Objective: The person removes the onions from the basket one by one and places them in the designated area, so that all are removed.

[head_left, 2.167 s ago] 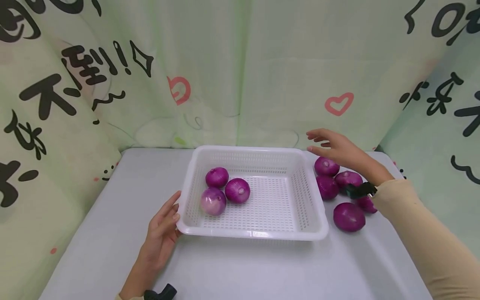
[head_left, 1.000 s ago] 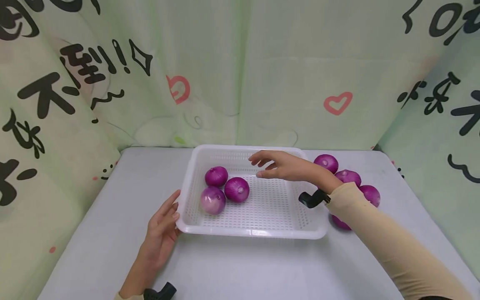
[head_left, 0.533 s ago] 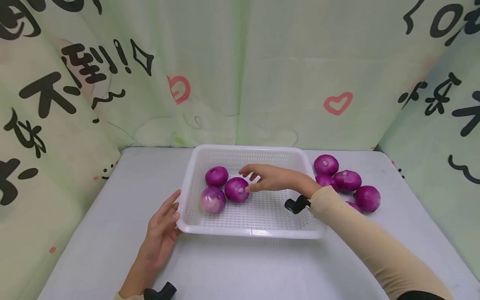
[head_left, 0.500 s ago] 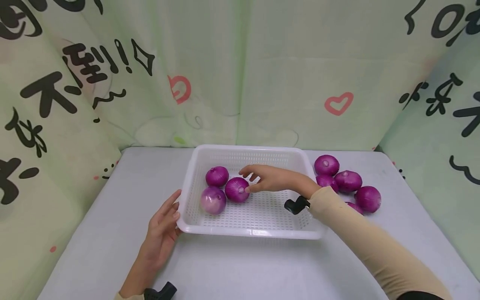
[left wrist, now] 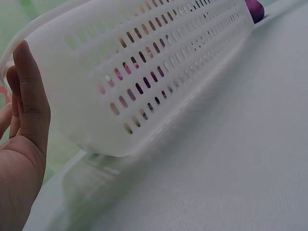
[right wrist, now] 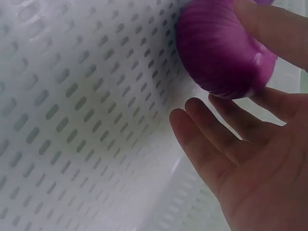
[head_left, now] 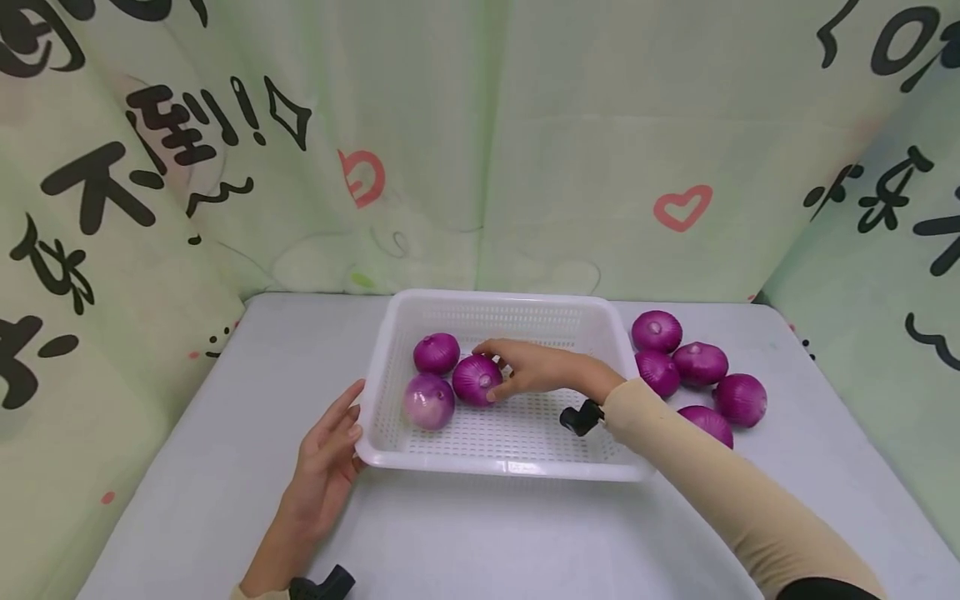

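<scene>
A white perforated plastic basket (head_left: 555, 433) stands on the table with three purple onions in its left part. My right hand (head_left: 536, 367) reaches into it and grips the rightmost onion (head_left: 474, 382), thumb on the near side and fingers around the far side. In the right wrist view the same onion (right wrist: 221, 53) sits between thumb and fingers, near the basket floor. The other two, an onion (head_left: 436, 354) behind and a paler onion (head_left: 428, 402) in front, lie beside it. My left hand (head_left: 324, 467) rests its extended fingers against the basket's left side near the front corner.
Several loose onions (head_left: 701, 364) lie on the white table (head_left: 495, 542) right of the basket, under and beyond my right forearm. A pale green printed curtain (head_left: 562, 167) hangs behind and along both sides.
My right hand has come from above the loose onions on the right, over the basket's right rim, down to the rightmost onion inside. The left hand and basket have stayed put.
</scene>
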Motion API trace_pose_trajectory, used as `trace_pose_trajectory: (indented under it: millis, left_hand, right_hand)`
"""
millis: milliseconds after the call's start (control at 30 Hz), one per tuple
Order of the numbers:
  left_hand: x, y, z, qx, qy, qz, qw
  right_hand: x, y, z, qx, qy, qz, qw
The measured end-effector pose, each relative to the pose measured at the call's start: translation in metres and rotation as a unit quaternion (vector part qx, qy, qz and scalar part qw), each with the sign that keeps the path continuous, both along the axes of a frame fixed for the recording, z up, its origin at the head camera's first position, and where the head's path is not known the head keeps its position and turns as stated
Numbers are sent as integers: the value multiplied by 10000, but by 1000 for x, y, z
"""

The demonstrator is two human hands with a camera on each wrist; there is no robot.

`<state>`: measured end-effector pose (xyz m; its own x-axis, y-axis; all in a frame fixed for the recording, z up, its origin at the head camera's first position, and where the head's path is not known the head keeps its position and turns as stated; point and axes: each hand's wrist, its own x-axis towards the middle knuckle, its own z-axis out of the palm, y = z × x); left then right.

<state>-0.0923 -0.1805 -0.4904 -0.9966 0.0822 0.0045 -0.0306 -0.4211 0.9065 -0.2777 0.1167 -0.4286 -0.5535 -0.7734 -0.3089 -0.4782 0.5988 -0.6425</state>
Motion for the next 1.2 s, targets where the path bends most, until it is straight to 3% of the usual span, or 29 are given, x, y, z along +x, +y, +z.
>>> trace_pose_trajectory:
  millis: [233,567,1200]
  left_hand:
    - [0,0,0,20,24,-19,10000]
    - [0,0,-1,30,151,-39,9999]
    - [0,0,0,-80,-92,114,9999]
  right_hand:
    - [4,-8,-4,142,326,132,9993]
    - [8,-17,-9,215,423,246,9986]
    - [8,-18,-14,263,862,318,9954]
